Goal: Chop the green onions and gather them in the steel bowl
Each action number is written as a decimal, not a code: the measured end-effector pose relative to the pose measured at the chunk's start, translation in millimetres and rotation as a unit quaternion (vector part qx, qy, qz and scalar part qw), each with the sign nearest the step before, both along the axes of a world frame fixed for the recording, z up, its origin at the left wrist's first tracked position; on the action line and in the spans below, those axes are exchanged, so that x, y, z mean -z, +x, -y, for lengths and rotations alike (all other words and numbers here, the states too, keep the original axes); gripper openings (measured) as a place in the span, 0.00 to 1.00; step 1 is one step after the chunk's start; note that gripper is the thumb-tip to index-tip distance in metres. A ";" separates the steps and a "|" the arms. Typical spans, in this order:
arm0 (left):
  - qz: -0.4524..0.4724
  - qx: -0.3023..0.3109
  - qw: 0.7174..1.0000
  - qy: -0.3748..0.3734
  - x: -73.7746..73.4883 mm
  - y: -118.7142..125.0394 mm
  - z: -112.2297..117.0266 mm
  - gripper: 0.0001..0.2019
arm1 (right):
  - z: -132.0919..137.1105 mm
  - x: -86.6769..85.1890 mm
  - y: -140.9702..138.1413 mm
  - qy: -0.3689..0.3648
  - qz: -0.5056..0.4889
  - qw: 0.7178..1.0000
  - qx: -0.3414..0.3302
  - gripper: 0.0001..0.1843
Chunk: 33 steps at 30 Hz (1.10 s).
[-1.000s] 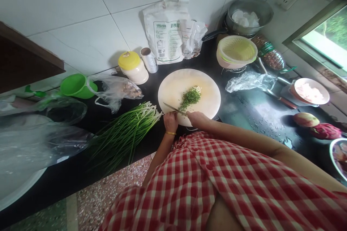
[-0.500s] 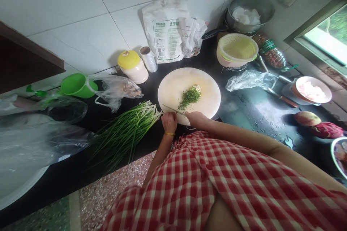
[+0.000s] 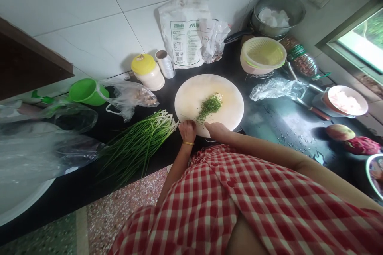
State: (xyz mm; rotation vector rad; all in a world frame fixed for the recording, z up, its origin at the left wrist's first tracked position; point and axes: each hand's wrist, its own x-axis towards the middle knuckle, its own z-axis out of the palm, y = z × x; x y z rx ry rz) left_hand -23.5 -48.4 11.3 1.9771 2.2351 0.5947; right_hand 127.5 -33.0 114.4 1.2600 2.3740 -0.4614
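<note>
A round white cutting board (image 3: 227, 105) lies on the dark counter, with a small heap of chopped green onion (image 3: 210, 106) at its middle. My right hand (image 3: 217, 130) is closed on the handle of a knife (image 3: 195, 121). Its thin blade lies low across the board's near edge, just below the heap. My left hand (image 3: 187, 130), with a gold bangle on the wrist, is curled at the blade's left end. What its fingers press or hold is hidden. A bunch of long green onions (image 3: 140, 141) lies left of the board, white ends toward my left hand.
Along the tiled wall stand a yellow-lidded jar (image 3: 147, 71), a white packet (image 3: 183, 36), a green cup (image 3: 85, 91) and plastic bags (image 3: 128, 97). To the right are a yellow colander (image 3: 263, 53), a metal pot (image 3: 277, 14), a bowl (image 3: 347, 101) and fruit (image 3: 339, 132). The counter is wet.
The knife blade has come down from a raised slant to lie low on the board's near edge. My left hand has shifted slightly up toward it. The heap has not moved.
</note>
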 end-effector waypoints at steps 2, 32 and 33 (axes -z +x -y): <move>0.005 0.001 1.000 0.006 0.1 -0.3 2.1 0.09 | 0.4 2.9 0.1 0.006 -0.003 1.000 0.001 0.17; 0.117 -0.118 0.985 0.044 -15.6 -10.4 40.6 0.11 | -10.5 -3.7 4.5 0.019 -0.022 0.999 -0.046 0.18; 0.116 -0.119 0.985 0.044 -15.5 -10.5 41.1 0.11 | -9.6 -3.6 4.0 0.019 -0.026 0.998 -0.053 0.17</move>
